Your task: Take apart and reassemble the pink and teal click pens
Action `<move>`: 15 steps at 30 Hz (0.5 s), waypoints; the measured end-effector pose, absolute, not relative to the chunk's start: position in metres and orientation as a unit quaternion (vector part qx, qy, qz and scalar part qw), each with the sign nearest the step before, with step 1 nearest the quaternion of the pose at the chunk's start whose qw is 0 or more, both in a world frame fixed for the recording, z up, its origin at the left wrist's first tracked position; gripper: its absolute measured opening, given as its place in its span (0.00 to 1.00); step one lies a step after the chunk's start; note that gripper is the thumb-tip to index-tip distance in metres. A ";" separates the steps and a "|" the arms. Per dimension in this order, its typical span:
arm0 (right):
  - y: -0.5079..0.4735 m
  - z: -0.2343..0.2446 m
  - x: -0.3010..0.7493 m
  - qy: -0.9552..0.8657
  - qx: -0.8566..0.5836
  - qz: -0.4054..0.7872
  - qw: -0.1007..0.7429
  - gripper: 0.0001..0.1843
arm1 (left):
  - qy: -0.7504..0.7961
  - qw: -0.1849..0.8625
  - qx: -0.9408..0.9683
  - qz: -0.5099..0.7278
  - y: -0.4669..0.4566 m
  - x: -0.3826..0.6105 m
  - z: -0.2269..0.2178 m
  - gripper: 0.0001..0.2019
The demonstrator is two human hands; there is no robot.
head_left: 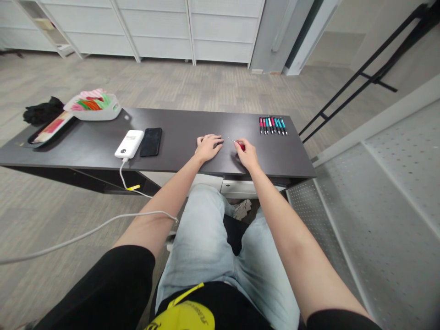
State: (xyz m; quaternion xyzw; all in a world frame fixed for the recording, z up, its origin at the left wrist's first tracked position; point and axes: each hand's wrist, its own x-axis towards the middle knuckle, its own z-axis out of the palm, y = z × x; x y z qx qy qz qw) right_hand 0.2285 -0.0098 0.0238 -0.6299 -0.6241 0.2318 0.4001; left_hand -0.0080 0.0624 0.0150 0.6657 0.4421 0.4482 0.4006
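My right hand (246,153) rests near the front edge of the dark table (178,133), closed round a small red-handled tool (241,145) whose thin metal tip points up and left. Just to its left, my left hand (207,146) lies on the table with its fingers curled over a small dark object (219,145) that I cannot make out. The two hands are a short gap apart. A row of several red and teal pens (272,125) lies at the far right of the table, beyond my right hand.
A white power bank (129,143) with a cable and a black phone (151,141) lie left of my hands. At the far left stand a white basket of coloured items (93,105) and a tray (51,128). A perforated metal surface (378,206) borders the right.
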 end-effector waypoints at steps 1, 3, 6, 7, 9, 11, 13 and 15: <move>-0.010 0.024 0.228 -0.624 -0.630 0.233 0.399 0.18 | 0.445 0.403 0.662 0.450 0.062 -0.008 0.016 0.17; -0.010 0.025 0.228 -0.623 -0.632 0.234 0.396 0.17 | 0.450 0.401 0.657 0.453 0.060 -0.008 0.017 0.18; -0.009 0.024 0.228 -0.622 -0.634 0.231 0.396 0.17 | 0.458 0.382 0.664 0.451 0.058 -0.010 0.017 0.17; -0.009 0.023 0.229 -0.622 -0.634 0.231 0.397 0.17 | 0.462 0.371 0.671 0.446 0.059 -0.011 0.017 0.15; -0.008 0.022 0.229 -0.622 -0.634 0.232 0.396 0.18 | 0.467 0.353 0.688 0.430 0.060 -0.014 0.015 0.13; -0.008 0.020 0.229 -0.624 -0.633 0.231 0.396 0.18 | 0.467 0.341 0.702 0.416 0.063 -0.017 0.013 0.12; -0.007 0.019 0.229 -0.627 -0.629 0.227 0.399 0.18 | 0.468 0.330 0.714 0.403 0.065 -0.019 0.011 0.11; -0.007 0.019 0.229 -0.631 -0.626 0.224 0.400 0.18 | 0.475 0.324 0.715 0.398 0.065 -0.019 0.011 0.11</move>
